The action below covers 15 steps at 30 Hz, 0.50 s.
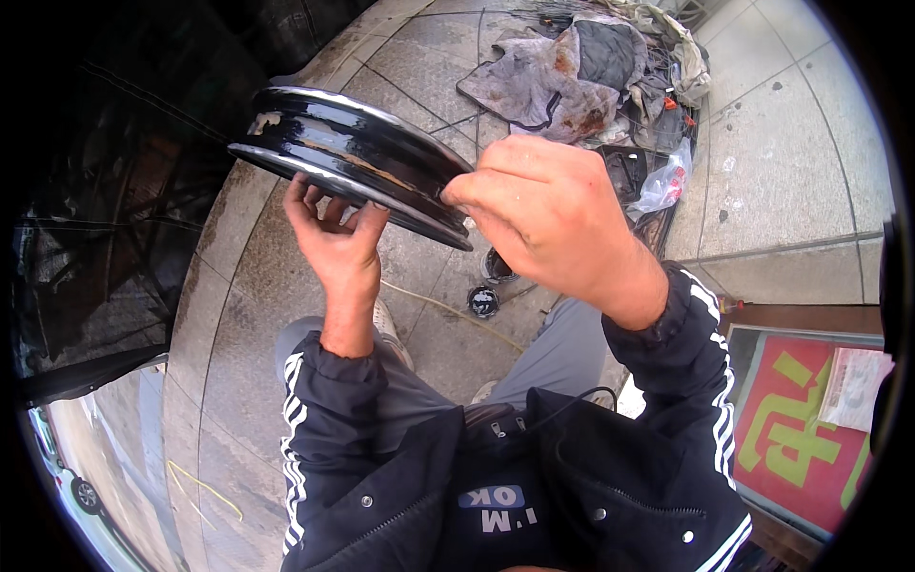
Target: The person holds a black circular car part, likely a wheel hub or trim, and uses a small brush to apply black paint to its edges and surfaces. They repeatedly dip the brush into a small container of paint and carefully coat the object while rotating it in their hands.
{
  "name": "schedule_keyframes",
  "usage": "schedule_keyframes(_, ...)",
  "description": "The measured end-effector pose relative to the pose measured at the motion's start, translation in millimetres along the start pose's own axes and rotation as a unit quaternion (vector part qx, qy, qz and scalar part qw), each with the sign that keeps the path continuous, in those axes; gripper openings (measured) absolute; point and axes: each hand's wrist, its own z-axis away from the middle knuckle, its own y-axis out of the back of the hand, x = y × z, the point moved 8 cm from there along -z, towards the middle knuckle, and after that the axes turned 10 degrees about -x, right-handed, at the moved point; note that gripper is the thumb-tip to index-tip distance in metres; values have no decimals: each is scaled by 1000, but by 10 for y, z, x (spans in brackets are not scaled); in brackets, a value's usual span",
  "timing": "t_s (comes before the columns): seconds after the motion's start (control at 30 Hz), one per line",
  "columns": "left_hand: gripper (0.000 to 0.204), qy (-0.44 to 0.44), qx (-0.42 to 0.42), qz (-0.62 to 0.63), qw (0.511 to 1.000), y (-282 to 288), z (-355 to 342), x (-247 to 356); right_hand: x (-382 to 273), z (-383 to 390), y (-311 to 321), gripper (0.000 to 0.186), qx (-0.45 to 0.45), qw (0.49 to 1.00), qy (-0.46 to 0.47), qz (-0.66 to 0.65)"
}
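A wheel rim (334, 141), glossy black with bright metal edges and dull tan patches in its channel, is held up in front of me, tilted down to the right. My left hand (338, 246) grips its lower edge from beneath, fingers and thumb pressed against the metal. At the rim's right end is my right hand (562, 214), its fingers pinched together at the channel; whatever they hold is hidden behind them. Below the rim, on the ground, a small round container (483, 302) shows something dark and shiny inside. Beside it sits a dark pot (498, 265), partly covered by my right hand.
Stained grey cloths (562, 81) lie heaped on the paving ahead, with a clear plastic bag (664, 181) at their near side. A thin yellowish hose (448, 303) crosses the ground between my legs. A red sign with yellow-green lettering (796, 419) stands at right. Dark sheeting hangs at left.
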Motion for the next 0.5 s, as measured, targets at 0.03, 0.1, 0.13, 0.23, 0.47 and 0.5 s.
schedule_keyframes(0.03,93,5,0,-1,1000,7,9,-11,6,48,-38,16,-4,1000,0,4)
schedule_keyframes(0.1,92,8,1,3,1000,15,12,-15,-29,146,-62,16,-20,1000,-2,19)
schedule_keyframes(0.13,91,7,2,6,1000,15,11,-8,-46,161,-67,15,-28,999,-3,26)
schedule_keyframes(0.23,90,4,2,1,1000,30,18,-5,-121,39,33,15,39,999,16,22)
schedule_keyframes(0.47,87,26,6,1,1000,-9,29,-15,-103,185,-98,11,8,996,9,85)
schedule_keyframes(0.5,87,18,7,4,1000,-13,13,1,-116,215,-94,11,0,997,2,80)
